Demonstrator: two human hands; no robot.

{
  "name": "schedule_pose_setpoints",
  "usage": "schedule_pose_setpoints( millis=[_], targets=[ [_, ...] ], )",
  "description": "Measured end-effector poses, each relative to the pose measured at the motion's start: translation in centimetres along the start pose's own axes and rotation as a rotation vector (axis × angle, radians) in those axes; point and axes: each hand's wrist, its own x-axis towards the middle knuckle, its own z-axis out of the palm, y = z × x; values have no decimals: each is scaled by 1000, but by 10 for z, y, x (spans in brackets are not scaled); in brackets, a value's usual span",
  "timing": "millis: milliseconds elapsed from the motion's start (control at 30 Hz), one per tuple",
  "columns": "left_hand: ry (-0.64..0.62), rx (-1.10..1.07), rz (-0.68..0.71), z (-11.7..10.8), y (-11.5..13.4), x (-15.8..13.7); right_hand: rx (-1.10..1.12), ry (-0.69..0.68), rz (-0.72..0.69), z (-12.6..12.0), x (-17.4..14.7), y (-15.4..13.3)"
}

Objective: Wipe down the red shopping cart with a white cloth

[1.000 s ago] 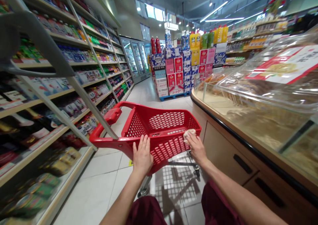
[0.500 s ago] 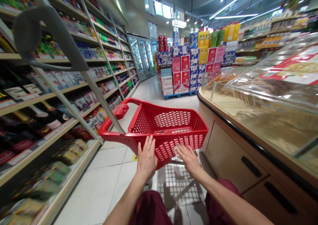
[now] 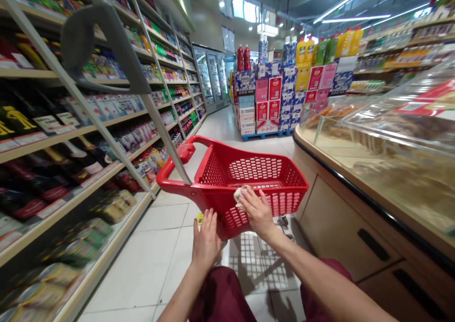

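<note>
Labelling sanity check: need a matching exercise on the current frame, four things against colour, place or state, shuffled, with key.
Things:
1. Cloth
2. Basket
3. Pallet
4. Left hand

Descriptions:
A. Blue, beneath stacked cartons
B. Fingers extended, at the near side of item 2
C. Under the fingers of the right hand
D. Red, with holes in its walls

Pairs: 1-C, 2-D, 3-A, 4-B

Operator body: bare forearms (image 3: 313, 265), dark maroon legwear (image 3: 223, 296).
The left hand (image 3: 206, 239) and right hand (image 3: 258, 213) are bare; both forearms are uncovered along their visible length. The legwear covers both legs in plain, matte, single-colour cloth, with darker shaded areas.
</note>
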Motion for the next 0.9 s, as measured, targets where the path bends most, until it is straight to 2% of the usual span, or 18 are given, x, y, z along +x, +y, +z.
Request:
schedule_pose_setpoints(
  millis=[167, 367, 533, 633, 733, 900],
  targets=[
    [-39, 20, -52, -2, -9, -4, 29, -119, -86, 16, -6, -10],
    [-20, 66, -160, -3, -27, -8, 70, -61, -117, 18, 32, -40],
    [11, 65, -166, -5, -39, -14, 115, -108, -195, 33, 33, -60],
    [15, 73, -176, -6, -46, -17, 142, -34, -227, 31, 59, -80],
    [-4, 73, -198, -6, -50, -19, 129, -30, -251, 33, 77, -90],
    [-2, 60, -206, -13, -52, -18, 140, -212, -308, 42, 48, -82]
  ],
)
